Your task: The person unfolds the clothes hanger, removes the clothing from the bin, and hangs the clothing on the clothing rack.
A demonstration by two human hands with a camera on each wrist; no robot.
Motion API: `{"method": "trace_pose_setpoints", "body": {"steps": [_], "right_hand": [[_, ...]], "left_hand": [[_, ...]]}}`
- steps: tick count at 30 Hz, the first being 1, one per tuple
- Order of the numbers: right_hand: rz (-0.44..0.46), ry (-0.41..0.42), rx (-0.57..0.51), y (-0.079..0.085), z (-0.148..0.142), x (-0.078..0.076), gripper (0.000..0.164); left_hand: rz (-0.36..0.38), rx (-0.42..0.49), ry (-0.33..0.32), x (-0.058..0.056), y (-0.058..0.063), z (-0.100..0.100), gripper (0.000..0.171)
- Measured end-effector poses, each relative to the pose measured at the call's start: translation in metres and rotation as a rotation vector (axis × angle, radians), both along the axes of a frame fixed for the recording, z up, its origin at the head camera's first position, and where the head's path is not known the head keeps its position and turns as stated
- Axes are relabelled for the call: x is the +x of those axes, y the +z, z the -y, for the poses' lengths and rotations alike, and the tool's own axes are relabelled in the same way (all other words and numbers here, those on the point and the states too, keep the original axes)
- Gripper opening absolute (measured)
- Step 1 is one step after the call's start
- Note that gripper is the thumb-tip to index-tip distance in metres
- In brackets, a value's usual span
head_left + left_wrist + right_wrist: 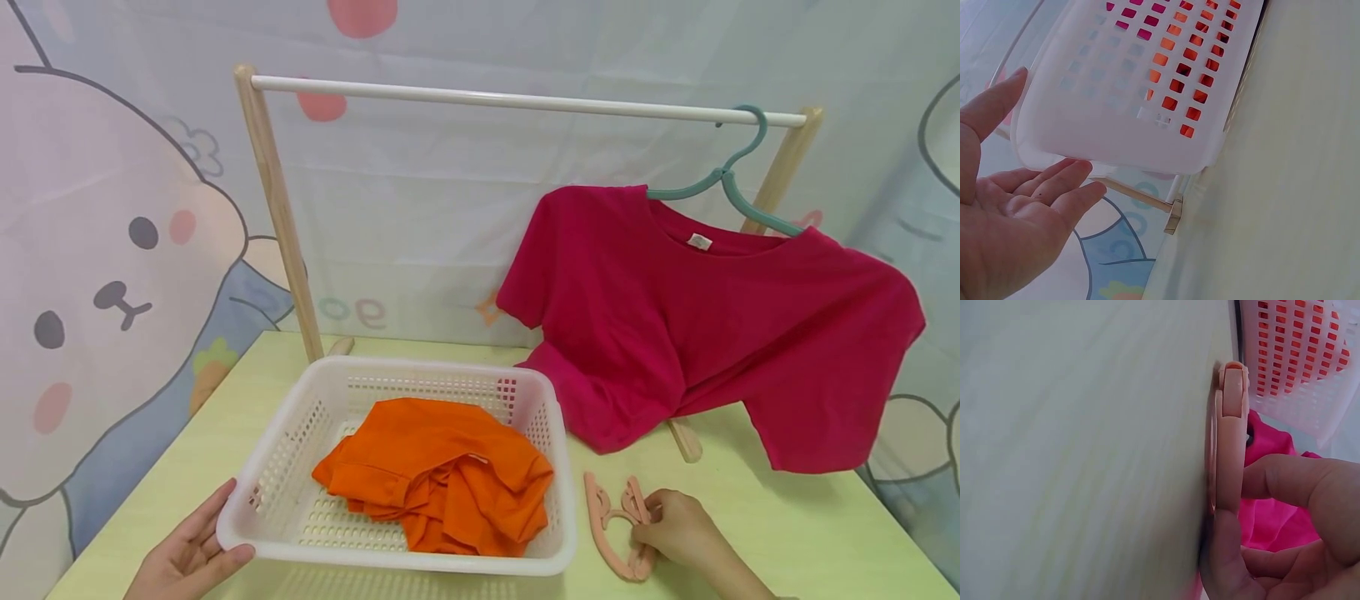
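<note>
A white plastic basket (300, 550) stands on the table with a crumpled orange garment (450, 475) inside. My left hand (187, 550) is at its near left corner, thumb and fingers spread and nearly straight against the rim. From the left wrist view, the left fingers (1079, 187) reach below the basket's end wall (1104, 137). To the basket's right, a folded peach-coloured folding hanger (600, 521) lies on the table. My right hand (682, 529) pinches one of its arms between thumb and fingers, as the right wrist view also shows on the hanger (1230, 456).
Behind the basket stands a clothes rack with a white rail (480, 98) and wooden legs (277, 208). A magenta T-shirt (637, 283) hangs at its right end on a green hanger (750, 200), its hem drooping to the pale yellow table (810, 533). A printed curtain (420, 250) hangs behind.
</note>
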State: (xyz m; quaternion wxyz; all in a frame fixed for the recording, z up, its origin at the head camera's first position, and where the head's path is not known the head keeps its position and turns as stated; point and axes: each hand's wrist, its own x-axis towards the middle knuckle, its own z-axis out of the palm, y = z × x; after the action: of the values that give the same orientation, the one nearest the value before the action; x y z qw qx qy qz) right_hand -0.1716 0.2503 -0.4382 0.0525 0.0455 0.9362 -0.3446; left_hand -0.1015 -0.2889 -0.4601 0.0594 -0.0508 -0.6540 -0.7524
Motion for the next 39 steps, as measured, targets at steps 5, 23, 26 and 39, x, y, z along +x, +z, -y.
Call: {"method": "trace_pose_setpoints", "body": {"steps": [5,23,26,39], "right_hand": [[-0.007,0.0,-0.006,-0.001,-0.002,-0.001,0.024],[0.071,0.139,-0.287,0.005,-0.024,-0.006,0.042],[0.039,0.082,-0.272,0.009,-0.024,-0.005,0.046],[-0.1,0.025,-0.317,0.059,-0.034,-0.002,0.052]], "left_hand": [[-0.012,0.006,-0.007,0.0,0.0,0.0,0.068],[-0.005,0.009,-0.02,-0.001,0.0,0.001,0.068],[-0.011,0.003,-0.023,-0.001,0.001,0.002,0.069],[0.214,-0.213,0.02,-0.002,0.024,0.01,0.083]]}}
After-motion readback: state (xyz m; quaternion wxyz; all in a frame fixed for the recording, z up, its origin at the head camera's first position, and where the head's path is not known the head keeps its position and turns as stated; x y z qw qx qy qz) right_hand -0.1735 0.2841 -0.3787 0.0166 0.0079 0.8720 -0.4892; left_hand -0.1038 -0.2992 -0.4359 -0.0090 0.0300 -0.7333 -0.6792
